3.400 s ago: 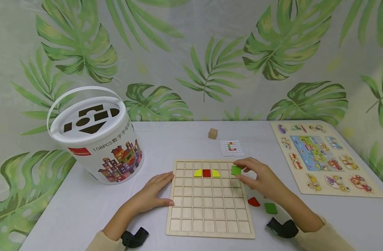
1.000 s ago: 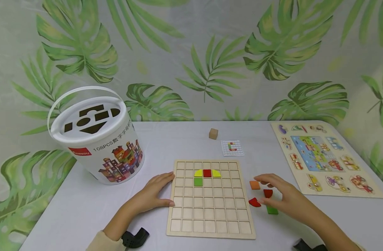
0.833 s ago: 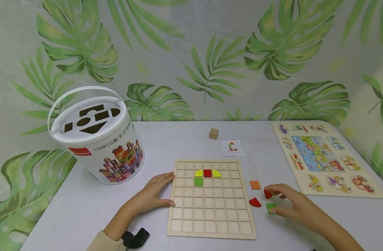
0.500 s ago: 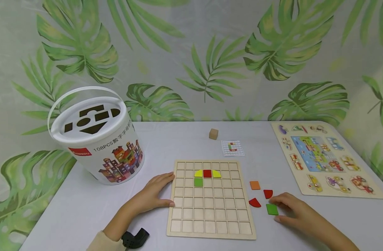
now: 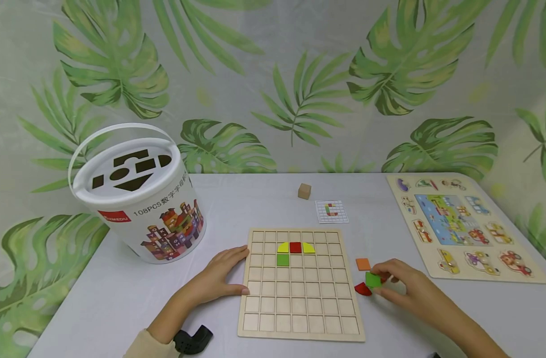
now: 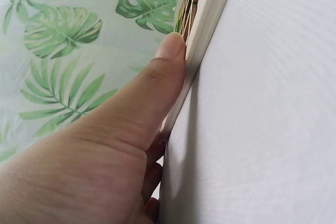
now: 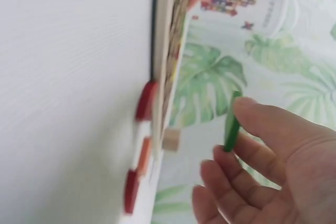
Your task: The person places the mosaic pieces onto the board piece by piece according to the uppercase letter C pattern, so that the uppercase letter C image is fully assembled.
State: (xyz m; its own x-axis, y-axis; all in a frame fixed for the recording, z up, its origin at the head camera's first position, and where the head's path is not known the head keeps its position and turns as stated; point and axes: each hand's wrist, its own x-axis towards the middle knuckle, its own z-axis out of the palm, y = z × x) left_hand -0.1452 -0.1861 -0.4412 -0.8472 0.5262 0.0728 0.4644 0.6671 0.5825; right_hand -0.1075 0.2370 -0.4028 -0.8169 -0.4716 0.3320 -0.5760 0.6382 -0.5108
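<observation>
My right hand point(image 5: 404, 286) pinches a green square tile point(image 5: 373, 280) between thumb and fingers, lifted off the table. The right wrist view shows that green tile point(image 7: 232, 121) edge-on at the fingertips. Below it lie a red quarter-round tile point(image 5: 363, 289) and an orange square tile point(image 5: 362, 264); another red tile is mostly hidden behind the fingers. My left hand point(image 5: 214, 276) rests against the left edge of the wooden grid board point(image 5: 299, 318), fingers and thumb extended. On the board sit two yellow quarter-round tiles point(image 5: 283, 247), a red square tile point(image 5: 295, 247) and a green square tile point(image 5: 282, 259).
Behind the board lie a pattern card point(image 5: 331, 212) and a small wooden cube point(image 5: 304, 191). A white lidded bucket point(image 5: 138, 199) stands at the left. At the right lies a wooden picture puzzle point(image 5: 467, 226). A leaf-print cloth point(image 5: 299, 89) hangs behind the table.
A green square tile went onto the board below the left yellow tile. The right hand then moved back right and picked another green square tile up off the table. The left hand stayed put.
</observation>
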